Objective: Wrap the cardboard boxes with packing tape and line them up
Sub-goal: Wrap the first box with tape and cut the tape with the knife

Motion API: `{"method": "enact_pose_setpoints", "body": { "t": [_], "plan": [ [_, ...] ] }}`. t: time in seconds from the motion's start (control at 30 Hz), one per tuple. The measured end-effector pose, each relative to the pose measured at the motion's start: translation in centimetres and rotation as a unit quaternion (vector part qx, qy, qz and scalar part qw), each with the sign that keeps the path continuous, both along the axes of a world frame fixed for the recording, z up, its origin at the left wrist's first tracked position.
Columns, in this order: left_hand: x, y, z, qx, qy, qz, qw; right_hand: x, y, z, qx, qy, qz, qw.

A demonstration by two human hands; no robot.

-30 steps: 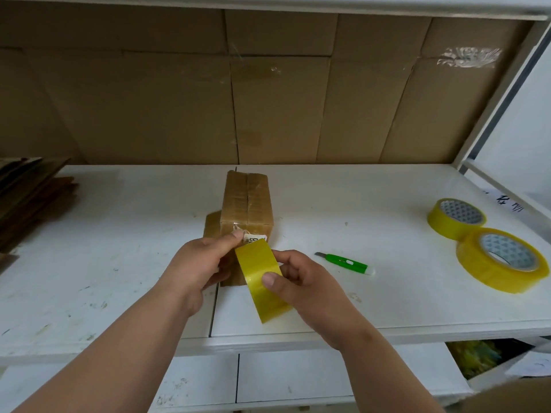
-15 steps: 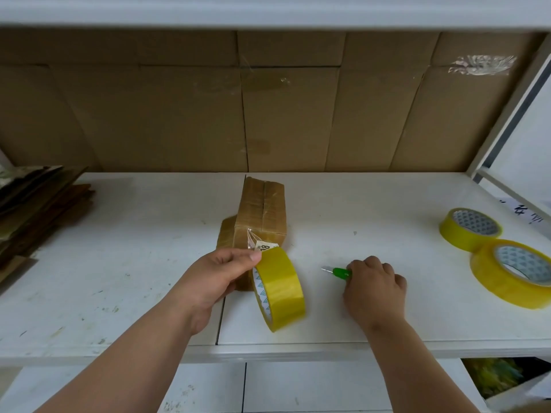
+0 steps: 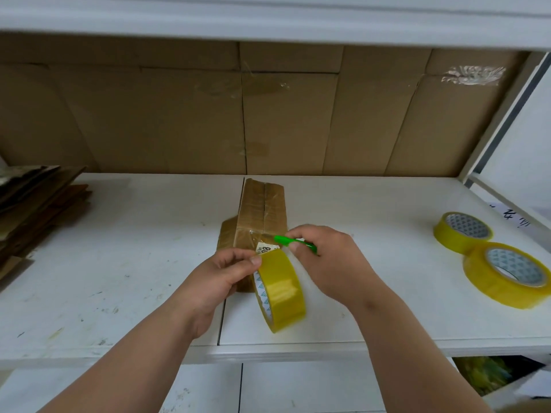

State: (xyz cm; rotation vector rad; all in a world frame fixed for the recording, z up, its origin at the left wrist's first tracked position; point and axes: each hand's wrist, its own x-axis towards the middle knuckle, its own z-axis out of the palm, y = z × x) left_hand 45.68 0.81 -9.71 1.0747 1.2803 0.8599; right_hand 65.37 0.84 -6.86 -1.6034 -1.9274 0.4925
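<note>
A small taped cardboard box (image 3: 261, 210) lies lengthwise in the middle of the white shelf (image 3: 134, 248). My left hand (image 3: 222, 278) pinches the top of a yellow tape roll (image 3: 280, 290) that stands on edge just in front of the box, a strip running from the roll to the box's near end. My right hand (image 3: 325, 260) grips a green utility knife (image 3: 293, 242), its tip over the taut strip at the box's near top edge. The box's near face is hidden behind my hands.
Two more yellow tape rolls (image 3: 462, 232) (image 3: 507, 274) lie flat at the right. A stack of flattened cardboard (image 3: 32, 210) sits at the left end. Cardboard sheets (image 3: 298, 120) line the back, and an upper shelf (image 3: 268, 19) hangs overhead.
My right hand let go of the roll, picked the green knife up off the shelf and brought it to the tape at the box. My left hand keeps holding the roll.
</note>
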Motion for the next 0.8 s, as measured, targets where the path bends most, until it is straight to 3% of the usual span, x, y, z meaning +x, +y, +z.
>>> {"method": "enact_pose_setpoints", "body": {
  "t": [0.27, 0.8],
  "plan": [
    [-0.1, 0.2, 0.1, 0.006, 0.01, -0.001, 1.0, -1.4, 1.2, 0.8, -0.025, -0.09, 0.015, 0.996],
    [-0.1, 0.5, 0.3, 0.001, 0.008, 0.005, 1.0, -2.9, 2.6, 1.7, -0.052, -0.128, 0.017, 0.99]
  ]
}}
